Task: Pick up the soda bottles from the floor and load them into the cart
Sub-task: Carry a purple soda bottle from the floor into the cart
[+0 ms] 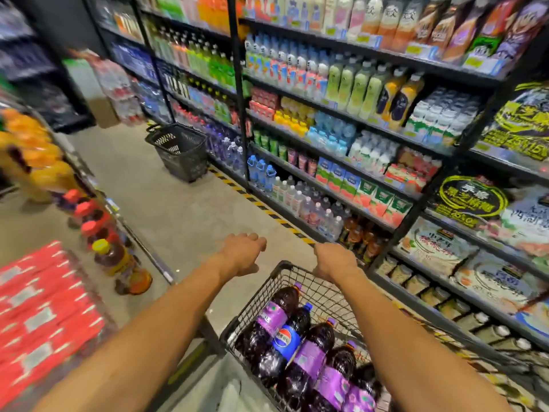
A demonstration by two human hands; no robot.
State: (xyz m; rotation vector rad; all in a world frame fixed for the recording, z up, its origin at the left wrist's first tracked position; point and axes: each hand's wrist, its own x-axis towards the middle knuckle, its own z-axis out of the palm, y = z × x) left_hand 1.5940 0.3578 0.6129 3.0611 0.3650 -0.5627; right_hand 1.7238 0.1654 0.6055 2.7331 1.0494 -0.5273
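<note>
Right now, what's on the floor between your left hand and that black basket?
Nothing but bare grey floor lies between the left hand and the black basket in the head view; the yellow-black striped tape runs beside it.

Near right on the floor: cart (281,264), with soda bottles (309,355) lying in it. Right hand (334,261) on its far rim, left hand (243,252) just left of that rim. Shelving (236,69) along the right. Ahead, beside the shelving, a basket (181,150). Left, row of bottles (117,260) on the floor.
</note>
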